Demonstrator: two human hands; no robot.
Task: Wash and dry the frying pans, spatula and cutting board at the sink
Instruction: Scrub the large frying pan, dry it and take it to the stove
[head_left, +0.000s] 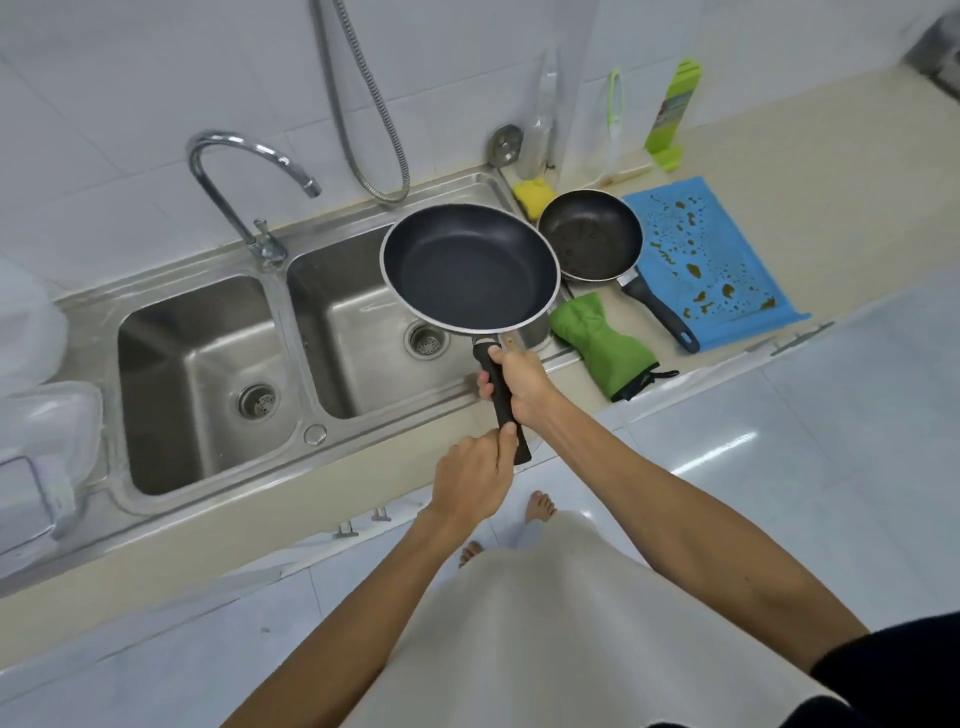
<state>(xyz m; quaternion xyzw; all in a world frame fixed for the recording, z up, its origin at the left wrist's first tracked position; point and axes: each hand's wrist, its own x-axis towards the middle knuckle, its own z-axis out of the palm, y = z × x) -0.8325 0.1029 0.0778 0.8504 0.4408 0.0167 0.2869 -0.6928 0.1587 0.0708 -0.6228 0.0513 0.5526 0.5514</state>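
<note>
With the right hand (519, 387) and left hand (475, 478) both gripping its handle, the large black non-stick frying pan (470, 265) hangs level over the right basin of the stainless steel sink (337, 322), seemingly awaiting washing, so next it needs lowering towards the curved chrome tap (226, 208)

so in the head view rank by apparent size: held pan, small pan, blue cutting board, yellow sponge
1-2. held pan and blue cutting board: look alike, and the pan is held up nearer the camera, so unranked
3. small pan
4. yellow sponge
</note>
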